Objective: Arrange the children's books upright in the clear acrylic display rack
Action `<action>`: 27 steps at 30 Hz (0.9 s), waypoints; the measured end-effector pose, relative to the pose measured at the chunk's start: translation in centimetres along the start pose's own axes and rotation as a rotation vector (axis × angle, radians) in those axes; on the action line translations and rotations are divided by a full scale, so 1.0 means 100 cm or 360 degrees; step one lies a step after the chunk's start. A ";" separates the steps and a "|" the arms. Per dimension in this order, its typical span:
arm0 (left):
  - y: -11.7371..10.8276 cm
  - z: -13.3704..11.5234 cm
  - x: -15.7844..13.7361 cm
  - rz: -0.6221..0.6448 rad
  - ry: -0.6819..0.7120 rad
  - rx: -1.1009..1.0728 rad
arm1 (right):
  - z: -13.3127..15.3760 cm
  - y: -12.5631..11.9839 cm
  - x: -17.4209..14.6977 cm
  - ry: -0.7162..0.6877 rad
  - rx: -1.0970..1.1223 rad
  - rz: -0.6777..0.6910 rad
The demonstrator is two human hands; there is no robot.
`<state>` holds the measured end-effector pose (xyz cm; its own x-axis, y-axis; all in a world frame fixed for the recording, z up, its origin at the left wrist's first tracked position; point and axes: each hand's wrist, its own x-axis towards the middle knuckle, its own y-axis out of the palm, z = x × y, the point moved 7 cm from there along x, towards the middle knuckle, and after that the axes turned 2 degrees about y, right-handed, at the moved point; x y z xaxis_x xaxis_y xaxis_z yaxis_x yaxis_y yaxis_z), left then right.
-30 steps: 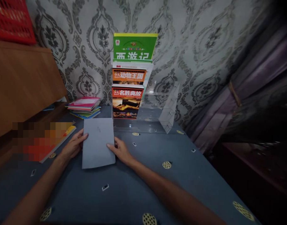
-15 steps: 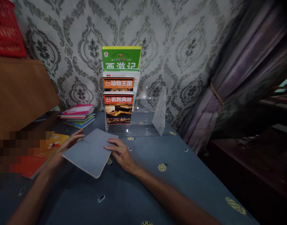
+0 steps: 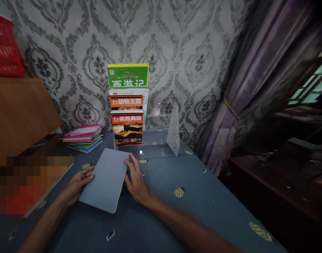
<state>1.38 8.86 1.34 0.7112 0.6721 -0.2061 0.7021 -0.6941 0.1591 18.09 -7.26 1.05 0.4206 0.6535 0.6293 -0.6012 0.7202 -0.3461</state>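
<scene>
A thin, plain blue-grey notebook (image 3: 105, 181) with rounded corners is held slightly tilted above the table. My left hand (image 3: 78, 184) pinches its left edge, thumb on top and the other fingers partly hidden underneath. At the opposite edge, my right hand (image 3: 136, 179) grips near the upper right corner with fingers along the side. Behind the notebook stands a clear acrylic book rack (image 3: 173, 131). Its left half carries several upright books, among them a green book (image 3: 127, 75) at the back and an orange-and-black book (image 3: 127, 130) in front.
A stack of thin books (image 3: 83, 137) lies at the back left of the blue tablecloth (image 3: 203, 211). A blurred-out orange-red item (image 3: 31, 193) rests at the left. A wooden cabinet (image 3: 21, 112) bears a red basket (image 3: 6, 49). Purple curtains (image 3: 229, 105) hang at the right.
The notebook has turned more upright in view, its near end swinging right. My left hand now grips its left edge more plainly, and my right fingers shifted along the right edge. The view tilted slightly.
</scene>
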 end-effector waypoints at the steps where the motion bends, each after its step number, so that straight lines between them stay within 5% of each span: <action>1: 0.000 0.000 0.000 -0.0020 0.0020 -0.0014 | -0.004 -0.002 0.000 0.0094 0.0026 -0.0073; 4: 0.000 -0.005 0.001 -0.0087 0.0121 -0.0015 | -0.013 0.000 0.002 0.0363 0.0216 -0.0075; 9: 0.003 -0.014 -0.002 -0.0103 0.0271 0.0007 | -0.003 0.025 -0.001 0.0544 0.0697 0.0447; 19: 0.009 -0.019 0.001 -0.0004 0.0314 -0.0128 | 0.016 0.007 0.007 0.0171 0.0172 0.0412; 27: 0.011 -0.037 0.020 0.0074 0.0580 0.0470 | 0.005 0.000 0.025 -0.0073 -0.0041 0.0381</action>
<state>3.73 10.36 4.63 0.7449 0.6488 0.1558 0.6666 -0.7335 -0.1324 18.79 -5.74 2.94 0.2364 0.7954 0.5581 -0.6623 0.5521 -0.5065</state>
